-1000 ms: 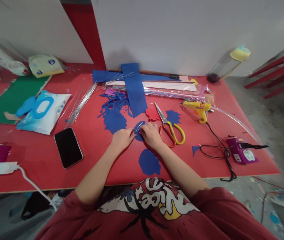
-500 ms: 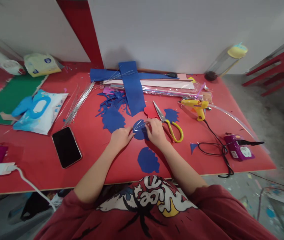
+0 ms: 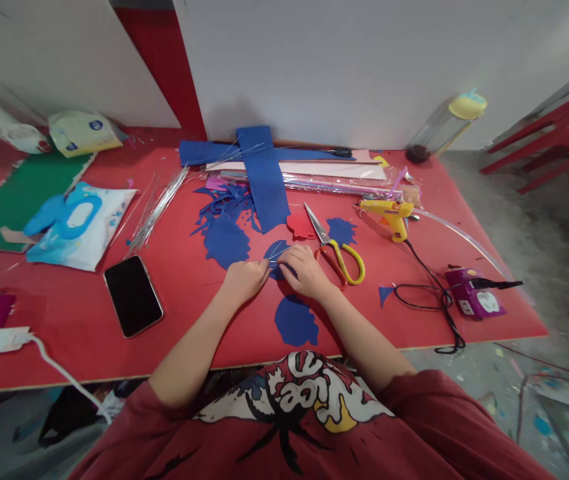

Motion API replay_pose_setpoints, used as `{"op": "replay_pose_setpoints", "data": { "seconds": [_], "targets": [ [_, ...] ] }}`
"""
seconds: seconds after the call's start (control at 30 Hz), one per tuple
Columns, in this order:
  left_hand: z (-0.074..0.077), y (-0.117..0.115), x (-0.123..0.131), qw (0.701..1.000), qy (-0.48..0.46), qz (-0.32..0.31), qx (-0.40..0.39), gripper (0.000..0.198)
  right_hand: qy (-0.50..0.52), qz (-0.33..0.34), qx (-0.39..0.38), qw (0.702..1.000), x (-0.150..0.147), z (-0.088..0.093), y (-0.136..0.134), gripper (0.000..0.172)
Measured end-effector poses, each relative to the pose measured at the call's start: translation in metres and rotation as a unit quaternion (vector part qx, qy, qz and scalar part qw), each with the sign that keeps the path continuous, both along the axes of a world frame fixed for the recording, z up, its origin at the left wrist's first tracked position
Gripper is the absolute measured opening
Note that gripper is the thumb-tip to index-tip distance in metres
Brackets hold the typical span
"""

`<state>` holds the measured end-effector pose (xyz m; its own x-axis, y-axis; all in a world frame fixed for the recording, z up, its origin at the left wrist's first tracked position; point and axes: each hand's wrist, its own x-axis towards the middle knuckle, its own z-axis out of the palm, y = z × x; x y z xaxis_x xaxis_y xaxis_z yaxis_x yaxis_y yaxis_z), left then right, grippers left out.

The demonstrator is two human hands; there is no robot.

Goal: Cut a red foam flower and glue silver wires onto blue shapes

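My left hand pinches the near end of a few thin silver wires, which fan out over a blue foam cutout. My right hand closes on the same wires from the other side, its fingertips over the cutout's right part. Exactly where the right fingers grip is hidden. Closer to my body lies another blue cutout, flat on the red table. Yellow-handled scissors rest half open just right of my right hand, beside a red cutout.
Blue scraps and a long blue strip lie beyond my hands. A yellow glue gun with its cord is on the right. Leftward are a phone, a bundle of wires and a wipes pack.
My right hand has moved slightly left and down, closer to my left hand. The fanned wires now show less between the fingers. The view has shifted a little.
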<state>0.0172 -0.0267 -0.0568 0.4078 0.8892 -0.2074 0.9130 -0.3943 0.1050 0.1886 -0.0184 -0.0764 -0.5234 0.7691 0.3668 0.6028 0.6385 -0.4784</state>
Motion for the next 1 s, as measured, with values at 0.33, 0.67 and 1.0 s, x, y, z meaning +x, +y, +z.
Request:
{"op": "replay_pose_setpoints", "data": {
  "seconds": [0.33,0.67,1.0],
  "targets": [
    [-0.002,0.000,-0.001,0.996,-0.077,0.002,0.052,0.044,-0.008,-0.074,0.024,0.997,0.011,0.001,0.006,0.025],
    [-0.006,0.005,-0.012,0.993,-0.052,0.037,0.095,0.035,-0.106,-0.254,-0.011,0.961,0.050,0.011,0.004,0.013],
    [-0.003,0.004,-0.012,0.985,-0.083,0.115,0.100,0.037,-0.221,-0.360,-0.094,0.902,0.062,0.000,-0.010,0.037]
  ]
}}
